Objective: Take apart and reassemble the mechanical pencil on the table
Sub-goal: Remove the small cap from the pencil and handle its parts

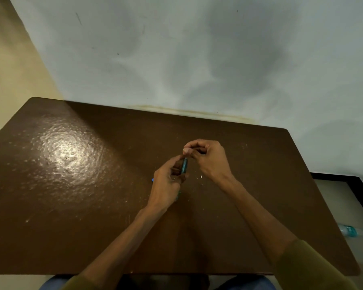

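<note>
I hold a teal mechanical pencil upright over the middle of the brown table. My left hand wraps the lower barrel, and a bit of green shows below the palm. My right hand pinches the pencil's top end between thumb and fingers; that end is hidden by the fingertips. A small blue piece peeks out on the table just left of my left hand. A tiny white piece lies on the table between my wrists.
The table's far edge meets a pale wall. A plastic bottle with a teal label lies on the floor beyond the table's right edge. Glare marks the table's left half.
</note>
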